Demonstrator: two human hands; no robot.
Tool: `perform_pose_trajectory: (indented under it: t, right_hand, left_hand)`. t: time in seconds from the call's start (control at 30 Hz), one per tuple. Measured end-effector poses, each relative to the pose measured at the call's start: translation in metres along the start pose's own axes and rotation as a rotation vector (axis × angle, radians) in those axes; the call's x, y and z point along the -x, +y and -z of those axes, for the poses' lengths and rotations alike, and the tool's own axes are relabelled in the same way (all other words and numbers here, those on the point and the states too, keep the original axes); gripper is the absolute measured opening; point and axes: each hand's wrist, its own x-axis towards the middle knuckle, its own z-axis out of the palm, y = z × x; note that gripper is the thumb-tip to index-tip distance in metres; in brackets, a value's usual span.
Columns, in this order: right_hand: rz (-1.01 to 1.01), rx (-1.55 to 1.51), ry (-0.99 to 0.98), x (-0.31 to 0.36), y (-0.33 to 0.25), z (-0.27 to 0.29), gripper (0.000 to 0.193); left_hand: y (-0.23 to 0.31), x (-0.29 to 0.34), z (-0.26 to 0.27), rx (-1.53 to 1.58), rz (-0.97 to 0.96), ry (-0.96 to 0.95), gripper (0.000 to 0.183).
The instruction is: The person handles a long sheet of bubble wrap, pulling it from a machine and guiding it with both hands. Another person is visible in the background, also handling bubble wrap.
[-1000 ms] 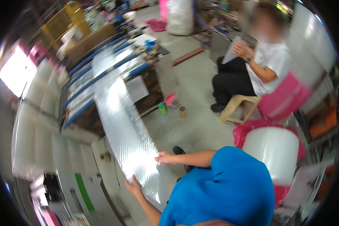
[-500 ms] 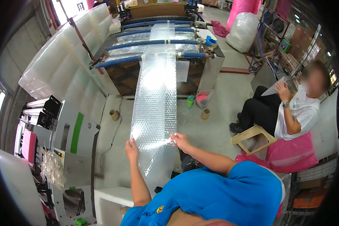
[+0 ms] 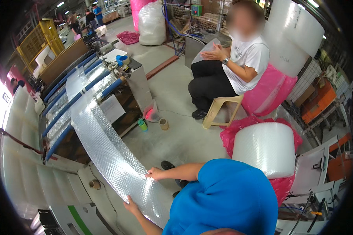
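Observation:
A long strip of clear bubble wrap runs from a machine with blue rollers down to my body. My left hand grips its left edge, low down. At the opposite edge, a little higher up, my right hand pinches the film between thumb and fingers. Between my hands the strip hangs slightly bowed, with light glinting off it. Its lower end is hidden by my arm and blue shirt.
To the right a person sits on a beige stool, holding a clear sheet. A bubble wrap roll lies on pink plastic beside me. Cardboard cores, a green bottle and a cable are on the floor.
My view has swung to the right, bringing the seated person nearer the middle and the bubble wrap roll into sight. Both hands keep hold of the strip, which now slants across the view.

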Motion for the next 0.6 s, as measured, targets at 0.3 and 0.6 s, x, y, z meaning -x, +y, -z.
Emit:
perform_pose_trajectory:
  t: [0.3, 0.6]
  right_hand:
    - [-0.175, 0.024, -0.172, -0.023, 0.019, 0.002, 0.03]
    - [-0.1, -0.011, -0.139, -0.119, -0.004, 0.032, 0.029]
  left_hand:
    - [0.007, 0.0, -0.016, -0.165, -0.037, -0.051, 0.054]
    - [0.035, -0.108, -0.068, -0.049, -0.083, -0.059, 0.05]
